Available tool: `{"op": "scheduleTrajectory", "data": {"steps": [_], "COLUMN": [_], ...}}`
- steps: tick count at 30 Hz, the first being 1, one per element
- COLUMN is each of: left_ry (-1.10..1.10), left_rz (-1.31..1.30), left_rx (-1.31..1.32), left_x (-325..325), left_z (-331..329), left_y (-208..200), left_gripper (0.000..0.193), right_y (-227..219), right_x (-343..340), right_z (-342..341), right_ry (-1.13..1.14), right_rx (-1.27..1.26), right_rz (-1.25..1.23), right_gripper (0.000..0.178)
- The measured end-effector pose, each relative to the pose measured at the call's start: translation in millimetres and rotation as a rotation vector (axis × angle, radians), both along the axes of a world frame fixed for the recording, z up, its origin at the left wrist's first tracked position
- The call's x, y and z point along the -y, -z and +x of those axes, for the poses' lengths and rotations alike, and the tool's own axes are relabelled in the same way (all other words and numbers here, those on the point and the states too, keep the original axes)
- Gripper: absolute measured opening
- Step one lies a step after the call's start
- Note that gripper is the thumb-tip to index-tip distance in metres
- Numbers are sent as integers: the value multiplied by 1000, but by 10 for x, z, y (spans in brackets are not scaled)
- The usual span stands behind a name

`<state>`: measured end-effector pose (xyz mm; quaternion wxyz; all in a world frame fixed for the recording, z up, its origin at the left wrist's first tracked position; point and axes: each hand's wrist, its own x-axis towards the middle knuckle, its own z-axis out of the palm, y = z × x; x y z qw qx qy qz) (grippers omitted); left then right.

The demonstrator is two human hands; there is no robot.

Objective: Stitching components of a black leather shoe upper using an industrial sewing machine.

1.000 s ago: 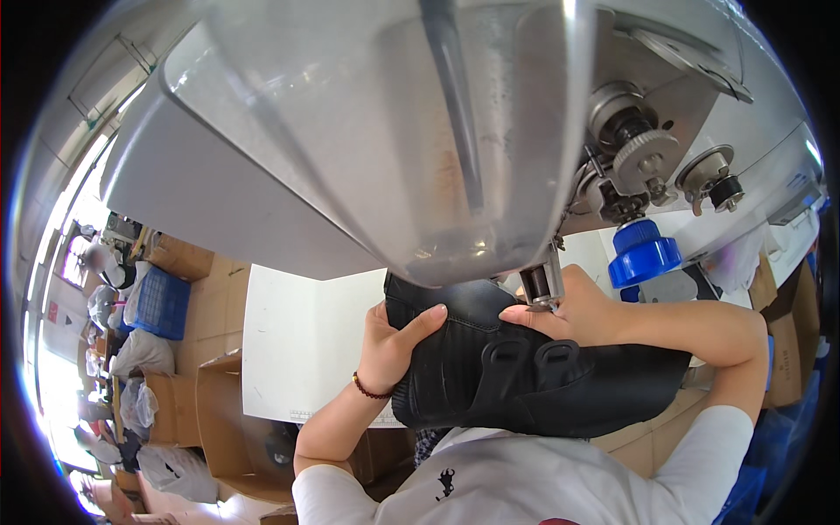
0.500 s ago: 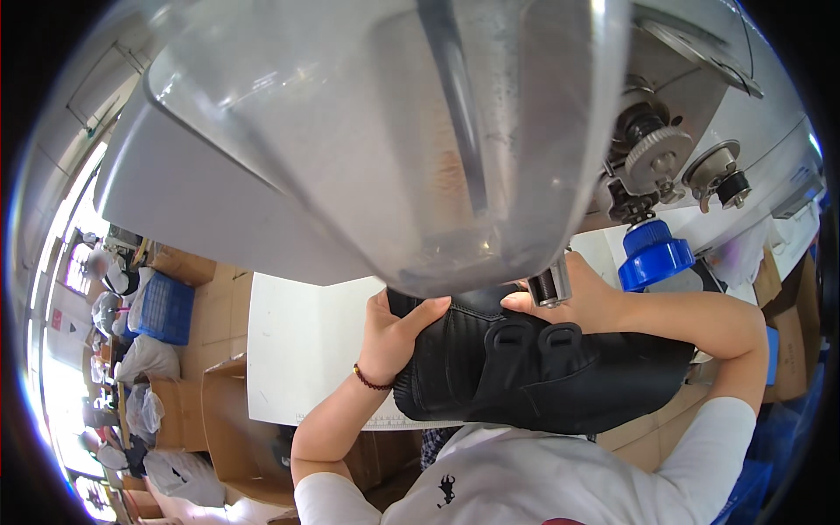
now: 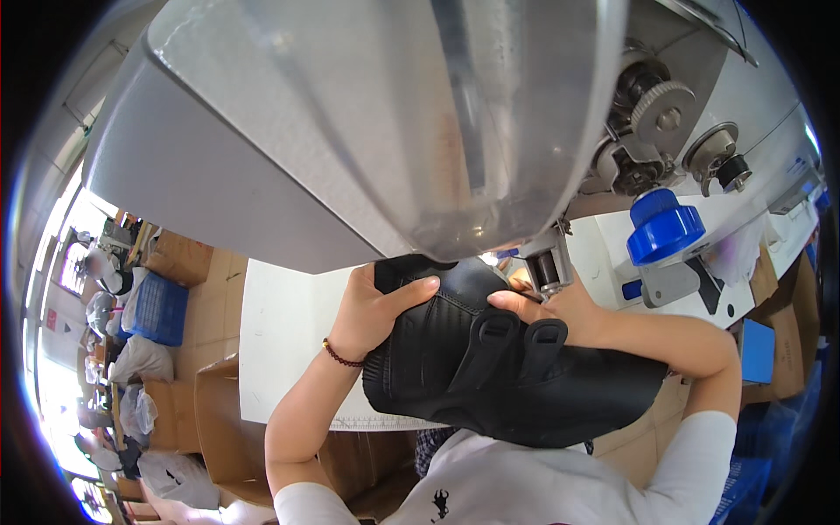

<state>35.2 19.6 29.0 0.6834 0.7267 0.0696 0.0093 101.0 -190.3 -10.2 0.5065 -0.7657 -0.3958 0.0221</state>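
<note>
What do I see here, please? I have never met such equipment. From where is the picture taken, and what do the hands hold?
This is the view of a wide camera worn on a person's head, looking down; its lens bends straight edges. No robot is here, only two bare hands. The left hand and right hand hold a black, leather-like piece with slotted straps, thumbs on top. The big grey body is a machine, apparently for sewing, with a blue round part. Its metal post comes down near the right thumb. Below is a white table; whether the piece rests on it, I cannot tell.
</note>
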Motion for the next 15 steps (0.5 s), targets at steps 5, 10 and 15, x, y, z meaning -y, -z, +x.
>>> {"op": "scheduleTrajectory", "data": {"steps": [5,10,15], "left_ry": [90,197,224], "left_rz": [18,50,-12], "left_rx": [13,-67,-408], "left_x": [-125,-253,-310], "left_z": [91,250,353], "left_y": [-29,-176,-263], "left_gripper": [32,27,27], "right_y": [20,25,93], "right_x": [-63,-215,-295], "right_z": [-187,-333,-396], "right_ry": [106,194,226], "right_rx": [-182,-104,-139], "right_rz": [14,107,204], "right_gripper": [32,31,34]}}
